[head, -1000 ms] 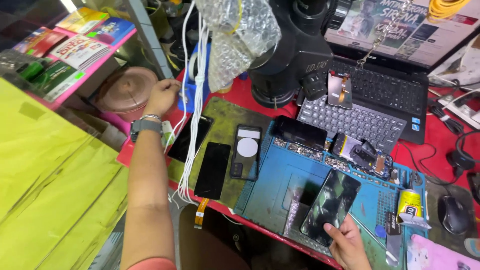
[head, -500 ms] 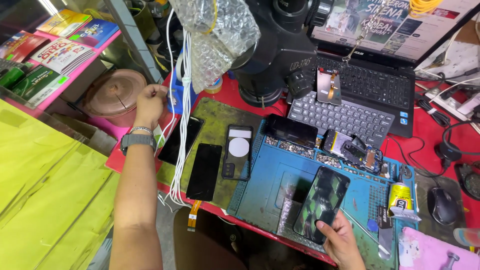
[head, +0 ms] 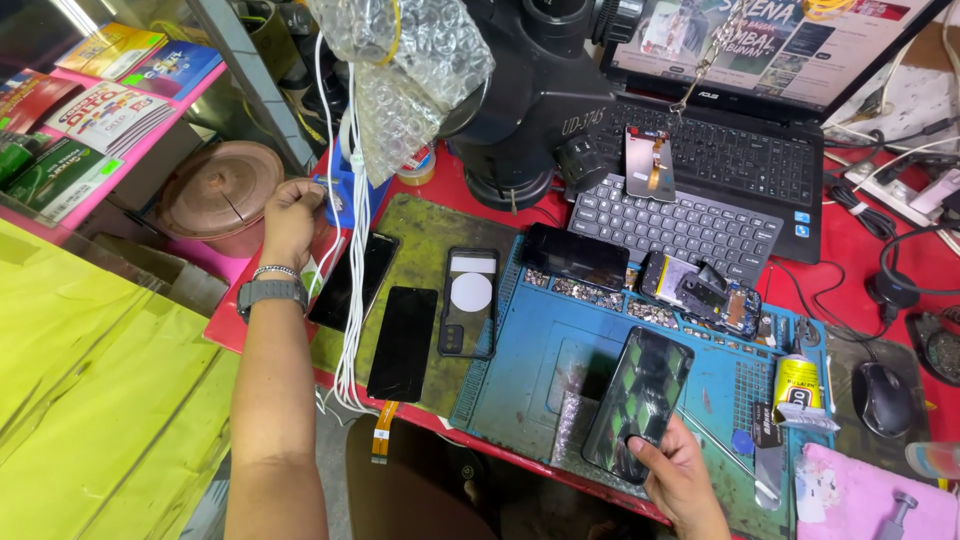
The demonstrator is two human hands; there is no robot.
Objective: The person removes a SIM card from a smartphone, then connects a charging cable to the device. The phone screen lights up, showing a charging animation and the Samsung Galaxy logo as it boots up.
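Both hands are at work over the red tabletop (head: 850, 270). On the left, the left hand (head: 290, 215), with a grey watch (head: 270, 293) on its wrist, is closed in a loose fist at the left edge of the tabletop, and its fingers pinch the white cables (head: 352, 300) that hang down there. On the right, the right hand (head: 680, 475) holds the lower end of a black phone (head: 640, 400) between thumb and fingers at the front edge; the phone lies tilted on the blue work mat (head: 545, 350), with its glossy screen facing up.

The blue work mat has small compartments along its far edge, and they hold tiny parts, too small to tell apart. On its right part a yellow glue tube (head: 797, 385) stands just beside the compartments. A green mat (head: 430, 235) lies to the left of the blue one and carries two dark screens (head: 403, 343) and a phone back with a white round pad (head: 470, 300). An opened phone (head: 705, 295) lies at the far edge of the blue mat, near the laptop keyboard (head: 700, 220). A microscope base (head: 530, 110) stands behind the mats.

Compared with half a second before, the left hand is lower on the cables and closer to the dark screens. The right hand keeps its grip on the phone in the same place.
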